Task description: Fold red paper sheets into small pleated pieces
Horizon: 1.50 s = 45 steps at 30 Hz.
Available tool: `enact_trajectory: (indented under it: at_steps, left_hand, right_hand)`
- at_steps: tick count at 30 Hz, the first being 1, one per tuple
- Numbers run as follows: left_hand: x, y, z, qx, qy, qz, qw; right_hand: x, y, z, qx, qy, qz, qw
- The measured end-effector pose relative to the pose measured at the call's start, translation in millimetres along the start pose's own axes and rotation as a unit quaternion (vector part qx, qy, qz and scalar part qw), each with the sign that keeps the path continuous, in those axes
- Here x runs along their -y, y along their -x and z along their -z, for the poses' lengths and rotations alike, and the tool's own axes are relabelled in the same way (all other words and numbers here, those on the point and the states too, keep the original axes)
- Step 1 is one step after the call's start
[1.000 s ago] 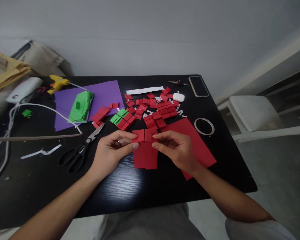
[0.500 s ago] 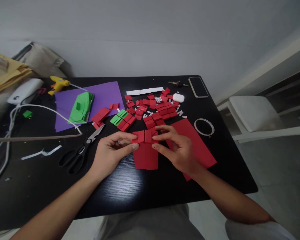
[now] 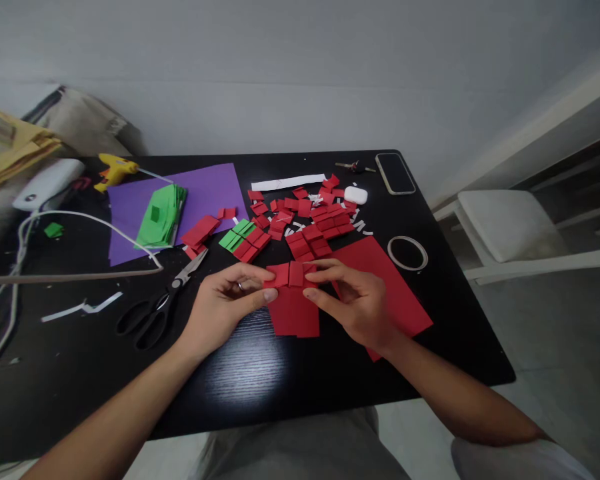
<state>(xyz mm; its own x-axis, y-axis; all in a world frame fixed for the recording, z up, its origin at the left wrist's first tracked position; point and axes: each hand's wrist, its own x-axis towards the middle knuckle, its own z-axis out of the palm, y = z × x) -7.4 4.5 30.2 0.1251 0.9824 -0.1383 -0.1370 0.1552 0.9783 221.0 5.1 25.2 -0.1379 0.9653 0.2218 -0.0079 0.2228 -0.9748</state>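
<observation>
Between my two hands is a piece of folded red paper [image 3: 295,310], with a creased band along its top and two flat strips hanging below. My left hand [image 3: 225,300] pinches its left edge between thumb and fingers. On the other side, my right hand [image 3: 355,300] grips the right edge with thumb and forefinger. Just beyond lie folded red paper blocks [image 3: 310,243] and a green-and-red folded block [image 3: 245,240]. A larger red sheet [image 3: 385,293] lies partly under my right hand. Black-handled scissors [image 3: 163,303] rest left of my left hand.
A yellow glue gun [image 3: 115,171] and green paper stack [image 3: 160,217] lie by a purple sheet [image 3: 210,183]. A white cable [image 3: 105,220] crosses the left side. At right are a tape ring [image 3: 391,257], phone [image 3: 396,173], white case [image 3: 355,195] and keys [image 3: 353,165].
The lower strips of the held red paper have swung slightly right. My right fingers have closed in nearer its top edge. The left hand keeps its hold.
</observation>
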Motion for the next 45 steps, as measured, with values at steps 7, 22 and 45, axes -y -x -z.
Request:
enact_trajectory:
  at_steps: [7,22,45]
  left_hand:
    - [2.8,-2.9,0.6,0.016,-0.021,-0.068,0.997]
    - [-2.7,0.4,-2.6,0.020,-0.017,-0.081,0.996]
    - [-1.7,0.9,1.3,0.044,-0.050,-0.118,0.991]
  right_hand:
    - [-2.8,1.7,0.8,-0.005,-0.003,0.014,1.000]
    - [-1.9,-0.7,2.2,0.012,0.017,0.038,0.999]
    - [-0.3,-4.9,6.5,0.022,0.040,0.079,0.996]
